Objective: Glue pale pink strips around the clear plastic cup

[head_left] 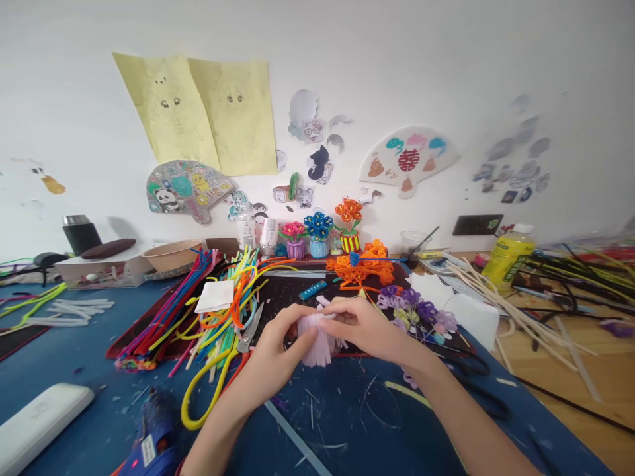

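Observation:
Between my two hands is a pale lilac bundle of pipe cleaners (316, 349), its fuzzy strands hanging side by side like a fringe. My left hand (286, 340) grips its left side between thumb and fingers. On the upper right, my right hand (358, 324) pinches the top of the same bundle, where a short pale piece sticks up. The fingers partly cover the upper edge. Scissors (251, 330) lie beside my left hand, blades pointing up. To the right of my right hand lie purple pipe-cleaner flowers (414, 304).
Loose colourful pipe cleaners (169, 317) are heaped at left, with a white pad (215, 296) on top. A blue glue gun (153, 436) and white case (42, 420) sit at front left. Small flower pots (318, 247) stand against the wall; a yellow bottle (507, 258) stands at right.

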A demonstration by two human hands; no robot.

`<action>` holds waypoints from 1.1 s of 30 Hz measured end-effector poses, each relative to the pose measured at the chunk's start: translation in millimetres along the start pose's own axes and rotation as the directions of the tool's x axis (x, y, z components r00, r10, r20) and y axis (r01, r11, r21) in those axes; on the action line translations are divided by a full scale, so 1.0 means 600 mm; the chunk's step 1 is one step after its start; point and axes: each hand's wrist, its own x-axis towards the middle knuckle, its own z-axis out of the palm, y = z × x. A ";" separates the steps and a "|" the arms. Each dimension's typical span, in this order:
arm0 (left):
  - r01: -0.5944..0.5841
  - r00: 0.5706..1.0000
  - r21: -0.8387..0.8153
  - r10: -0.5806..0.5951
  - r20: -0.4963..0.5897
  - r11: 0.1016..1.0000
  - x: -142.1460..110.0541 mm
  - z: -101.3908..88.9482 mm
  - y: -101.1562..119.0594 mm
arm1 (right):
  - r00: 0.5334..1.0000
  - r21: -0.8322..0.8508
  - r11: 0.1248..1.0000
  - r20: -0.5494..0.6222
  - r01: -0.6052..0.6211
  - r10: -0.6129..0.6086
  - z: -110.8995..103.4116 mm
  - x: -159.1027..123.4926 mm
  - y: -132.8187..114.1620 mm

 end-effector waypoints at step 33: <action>0.031 0.996 -0.247 -0.051 -0.074 0.969 -0.003 -0.006 0.005 | 0.994 0.096 0.995 0.106 -0.030 0.020 -0.002 -0.006 0.005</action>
